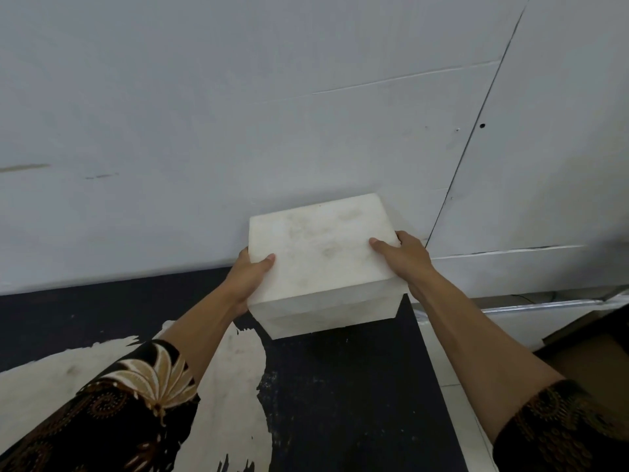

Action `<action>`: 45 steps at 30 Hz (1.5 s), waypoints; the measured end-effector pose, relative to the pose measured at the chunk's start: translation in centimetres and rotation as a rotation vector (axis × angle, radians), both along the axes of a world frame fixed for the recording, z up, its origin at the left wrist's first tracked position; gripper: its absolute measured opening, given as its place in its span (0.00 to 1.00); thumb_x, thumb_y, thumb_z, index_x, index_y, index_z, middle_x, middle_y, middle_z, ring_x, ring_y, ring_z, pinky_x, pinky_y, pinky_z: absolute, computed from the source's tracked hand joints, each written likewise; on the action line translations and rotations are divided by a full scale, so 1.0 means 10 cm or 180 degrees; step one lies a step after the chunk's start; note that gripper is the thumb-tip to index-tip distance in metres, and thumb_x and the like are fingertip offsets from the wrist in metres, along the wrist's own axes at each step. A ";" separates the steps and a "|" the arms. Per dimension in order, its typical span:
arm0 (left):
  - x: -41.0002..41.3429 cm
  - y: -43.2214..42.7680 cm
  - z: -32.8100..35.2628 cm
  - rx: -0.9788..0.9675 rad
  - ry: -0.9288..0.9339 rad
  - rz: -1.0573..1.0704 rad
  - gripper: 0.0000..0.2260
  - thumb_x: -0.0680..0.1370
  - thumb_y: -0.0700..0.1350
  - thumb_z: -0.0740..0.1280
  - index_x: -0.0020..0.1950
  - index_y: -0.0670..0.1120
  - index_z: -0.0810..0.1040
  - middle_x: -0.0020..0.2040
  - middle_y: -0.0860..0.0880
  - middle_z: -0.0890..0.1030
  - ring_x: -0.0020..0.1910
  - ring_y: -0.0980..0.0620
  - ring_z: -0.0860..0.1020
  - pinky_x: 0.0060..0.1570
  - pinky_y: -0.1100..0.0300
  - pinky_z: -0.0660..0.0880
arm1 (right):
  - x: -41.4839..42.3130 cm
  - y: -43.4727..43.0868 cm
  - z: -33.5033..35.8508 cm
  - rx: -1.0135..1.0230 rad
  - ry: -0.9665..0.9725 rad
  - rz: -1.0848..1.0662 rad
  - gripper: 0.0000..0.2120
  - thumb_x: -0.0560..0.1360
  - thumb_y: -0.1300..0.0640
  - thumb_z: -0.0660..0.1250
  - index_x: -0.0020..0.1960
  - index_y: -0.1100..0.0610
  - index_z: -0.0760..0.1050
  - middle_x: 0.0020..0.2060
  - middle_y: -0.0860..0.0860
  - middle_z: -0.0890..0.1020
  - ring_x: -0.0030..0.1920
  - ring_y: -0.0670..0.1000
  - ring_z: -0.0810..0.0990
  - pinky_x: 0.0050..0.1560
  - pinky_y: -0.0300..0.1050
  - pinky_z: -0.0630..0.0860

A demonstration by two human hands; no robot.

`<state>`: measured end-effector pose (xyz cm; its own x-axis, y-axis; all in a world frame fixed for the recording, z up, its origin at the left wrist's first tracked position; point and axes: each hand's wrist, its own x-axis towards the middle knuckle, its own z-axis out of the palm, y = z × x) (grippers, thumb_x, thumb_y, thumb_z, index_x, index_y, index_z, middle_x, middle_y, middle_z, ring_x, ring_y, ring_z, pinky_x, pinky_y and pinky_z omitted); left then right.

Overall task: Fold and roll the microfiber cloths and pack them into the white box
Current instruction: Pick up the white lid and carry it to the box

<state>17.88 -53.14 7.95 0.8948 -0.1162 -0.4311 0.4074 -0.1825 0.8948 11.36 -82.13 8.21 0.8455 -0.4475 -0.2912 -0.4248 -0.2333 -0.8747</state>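
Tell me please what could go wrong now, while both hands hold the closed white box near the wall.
1. The left hand and right hand grip the white box mostly at its lid; if the lid is loose, the lower part might drop.
2. The box is close to the right edge of the black table; set down there, it might tip off.

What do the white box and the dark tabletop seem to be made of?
The white box looks like matte cardboard or foam: sharp edges, smudged top. The dark tabletop seems painted board; its black coat has flaked to a pale layer.
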 end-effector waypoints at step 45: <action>-0.19 -0.12 -0.35 0.1498 -0.0280 -0.0361 0.31 0.84 0.55 0.55 0.80 0.55 0.39 0.79 0.45 0.57 0.75 0.41 0.62 0.73 0.45 0.60 | 0.13 0.09 -0.44 -0.1135 0.0075 0.0496 0.27 0.82 0.53 0.58 0.78 0.46 0.53 0.64 0.57 0.71 0.57 0.57 0.76 0.49 0.46 0.68</action>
